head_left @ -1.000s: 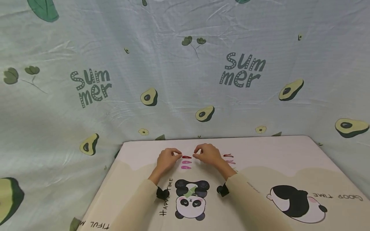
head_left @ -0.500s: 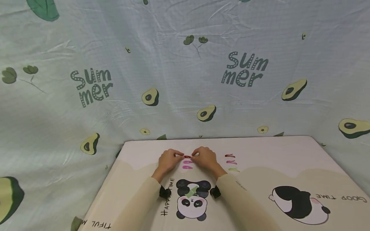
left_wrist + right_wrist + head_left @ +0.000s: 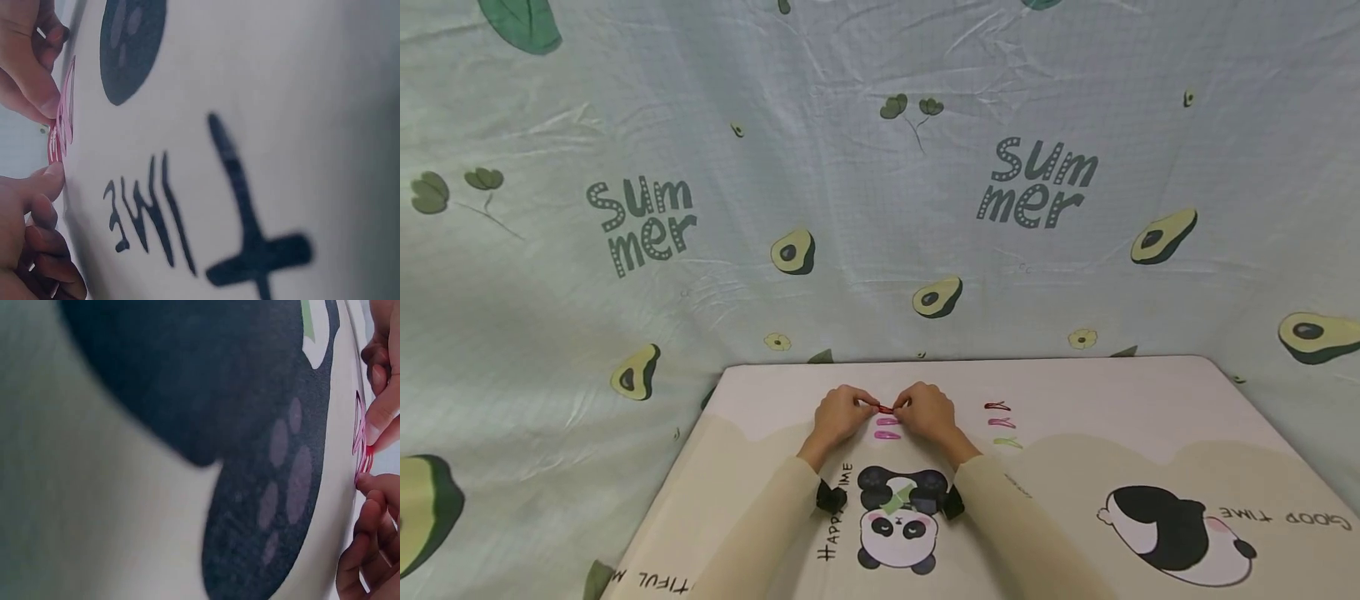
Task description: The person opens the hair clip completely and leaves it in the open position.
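A red snap hair clip (image 3: 886,409) lies between my two hands near the far side of the table. My left hand (image 3: 839,415) pinches its left end between thumb and fingertip. From the other side, my right hand (image 3: 927,413) pinches the right end. In the left wrist view the red clip (image 3: 53,145) shows between the fingertips, behind a pink clip (image 3: 67,112). Just in front of the hands, a pink hair clip (image 3: 887,422) and a magenta hair clip (image 3: 887,435) lie flat, one below the other.
To the right, a column of spread clips holds a dark red clip (image 3: 997,406), a pink clip (image 3: 1002,423) and a green clip (image 3: 1008,443). The table (image 3: 1097,408) carries printed pandas and lettering. A printed curtain (image 3: 850,167) hangs behind its far edge.
Both hands have closed in on the red clip, the right one moving left, and now pinch its ends. The clip has tilted slightly. The right-hand column of clips has come into fuller view.
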Tool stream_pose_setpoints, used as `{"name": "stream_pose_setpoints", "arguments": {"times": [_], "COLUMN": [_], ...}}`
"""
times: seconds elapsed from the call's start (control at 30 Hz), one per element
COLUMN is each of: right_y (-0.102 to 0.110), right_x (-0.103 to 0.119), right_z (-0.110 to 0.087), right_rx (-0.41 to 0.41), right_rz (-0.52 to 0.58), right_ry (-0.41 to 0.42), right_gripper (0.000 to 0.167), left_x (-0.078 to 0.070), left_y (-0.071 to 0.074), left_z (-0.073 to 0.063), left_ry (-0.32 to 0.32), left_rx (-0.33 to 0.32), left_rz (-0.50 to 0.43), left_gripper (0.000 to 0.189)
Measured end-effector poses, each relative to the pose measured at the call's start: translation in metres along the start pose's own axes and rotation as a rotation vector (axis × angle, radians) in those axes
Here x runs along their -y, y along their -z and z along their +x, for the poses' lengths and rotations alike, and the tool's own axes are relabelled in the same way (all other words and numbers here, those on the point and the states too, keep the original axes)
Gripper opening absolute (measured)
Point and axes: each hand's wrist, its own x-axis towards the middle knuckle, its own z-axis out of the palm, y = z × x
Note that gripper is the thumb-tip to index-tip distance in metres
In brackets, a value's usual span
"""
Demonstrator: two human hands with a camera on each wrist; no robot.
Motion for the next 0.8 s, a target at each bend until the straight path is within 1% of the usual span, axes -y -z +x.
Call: {"name": "stream_pose_setpoints", "arguments": {"times": [0.2, 0.37, 0.47, 0.57, 0.8], "right_y": [-0.002, -0.001, 0.004, 0.011, 0.031], "right_x": [0.000, 0.002, 0.004, 0.007, 0.012], "right_z": [0.002, 0.002, 0.001, 0.001, -0.005], "right_rx": [0.017, 0.014, 0.004, -0.008, -0.114], "right_rz": [-0.011, -0.049, -0.057, -0.049, -0.065], "right_ry": [0.008, 0.030, 0.032, 0.040, 0.161], "right_gripper": [0.008, 0.009, 0.009, 0.009, 0.007], "left_x": [0.003, 0.000, -0.003, -0.008, -0.021], "left_y": [-0.004, -0.003, -0.001, 0.001, 0.016], "left_z": [0.004, 0.001, 0.000, -0.001, -0.008], "left_ry": [0.000, -0.014, -0.026, -0.038, -0.077], "left_rx": [0.003, -0.006, -0.025, -0.059, -0.129], "left_rz": [0.004, 0.018, 0.013, -0.007, -0.077], "left_gripper": [0.007, 0.007, 0.007, 0.007, 0.007]}}
